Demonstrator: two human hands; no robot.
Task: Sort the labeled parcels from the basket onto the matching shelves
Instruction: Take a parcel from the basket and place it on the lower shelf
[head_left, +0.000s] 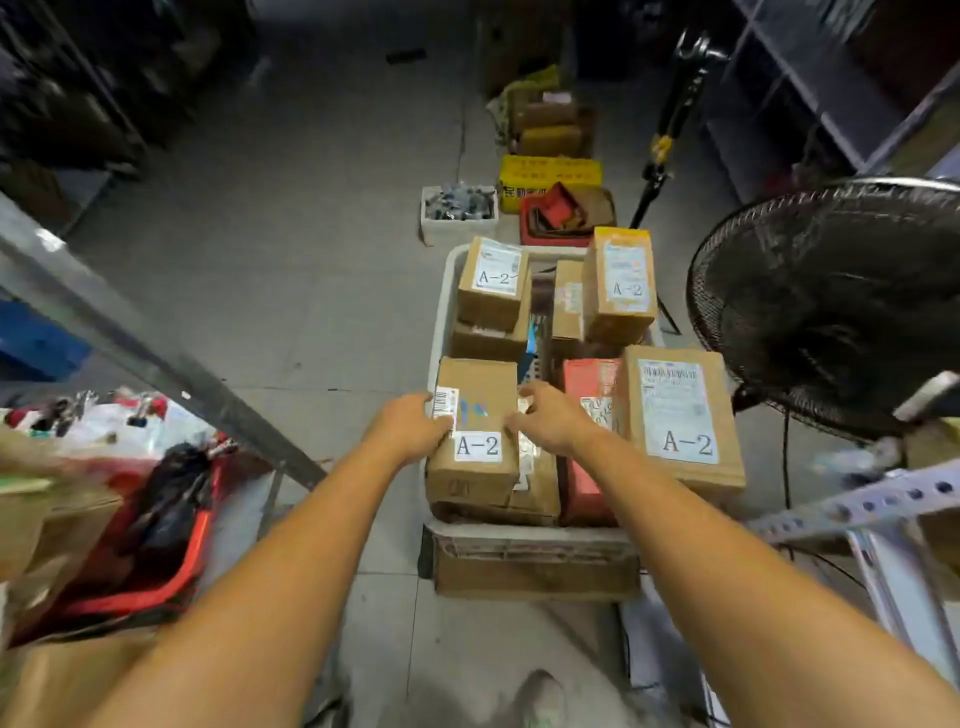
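Brown cardboard parcel labelled A-2, gripped by left hand and right hand

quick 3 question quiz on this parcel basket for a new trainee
1. True or false: the left hand and the right hand grip the same near-left parcel.
2. What code is on the label of the large near-right parcel? A) A-2 B) B-1 C) C-3
3. How many parcels in the white basket show a readable A-2 label?
Key: 1 true; 2 A; 3 four.
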